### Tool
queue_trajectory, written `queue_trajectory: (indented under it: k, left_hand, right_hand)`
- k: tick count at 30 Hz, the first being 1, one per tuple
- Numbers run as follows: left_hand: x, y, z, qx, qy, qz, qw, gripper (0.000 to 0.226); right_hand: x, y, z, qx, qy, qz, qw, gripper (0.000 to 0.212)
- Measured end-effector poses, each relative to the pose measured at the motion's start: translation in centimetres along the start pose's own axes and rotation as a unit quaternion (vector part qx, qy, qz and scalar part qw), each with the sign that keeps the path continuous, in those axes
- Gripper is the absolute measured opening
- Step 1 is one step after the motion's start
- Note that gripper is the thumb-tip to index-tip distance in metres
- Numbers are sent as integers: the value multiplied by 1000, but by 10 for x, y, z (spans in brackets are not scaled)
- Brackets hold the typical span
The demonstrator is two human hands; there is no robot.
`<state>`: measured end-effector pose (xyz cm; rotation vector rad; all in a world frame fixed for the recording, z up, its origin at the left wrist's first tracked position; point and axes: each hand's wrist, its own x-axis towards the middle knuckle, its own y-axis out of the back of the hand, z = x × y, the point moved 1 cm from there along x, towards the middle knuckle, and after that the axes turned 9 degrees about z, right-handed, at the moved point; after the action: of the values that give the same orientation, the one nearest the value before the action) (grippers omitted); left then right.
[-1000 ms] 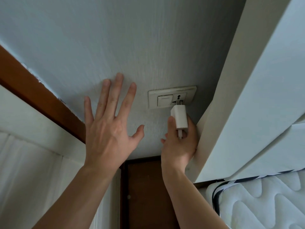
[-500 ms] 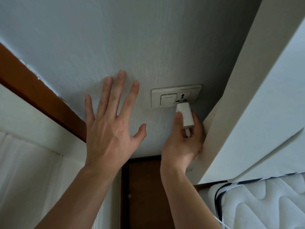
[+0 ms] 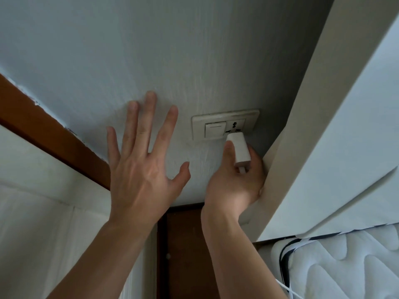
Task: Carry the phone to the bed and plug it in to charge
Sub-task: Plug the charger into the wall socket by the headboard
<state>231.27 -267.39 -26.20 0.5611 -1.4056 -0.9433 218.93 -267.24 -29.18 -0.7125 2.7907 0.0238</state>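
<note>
The right hand (image 3: 234,182) grips the charger (image 3: 238,149) at the socket (image 3: 235,126) just above it — it should push straight in. The left hand (image 3: 142,169), fingers spread, braces on the wall (image 3: 172,50). The phone is out of view.

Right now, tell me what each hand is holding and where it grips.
The right hand pinches the white charger plug by its sides, near the cable end, at the wall socket. The left hand holds nothing, spread open by the wall.
</note>
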Motion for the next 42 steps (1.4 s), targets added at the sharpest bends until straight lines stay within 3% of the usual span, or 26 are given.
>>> queue_trajectory:
  k: [10, 23, 30, 42]
  left_hand:
    - [0, -4, 1, -11, 1, 6, 1000, 97]
    - [-1, -7, 0, -19, 2, 9, 1000, 95]
    - [0, -7, 2, -19, 11, 8, 1000, 95]
    - [0, -2, -2, -3, 2, 7, 1000, 95]
  right_hand:
    - [2, 4, -12, -62, 5, -53, 997, 37]
    - [2, -2, -7, -26, -19, -14, 999, 35]
    - [14, -13, -2, -64, -12, -30, 997, 40]
    - [9, -6, -9, -135, 3, -54, 989, 31]
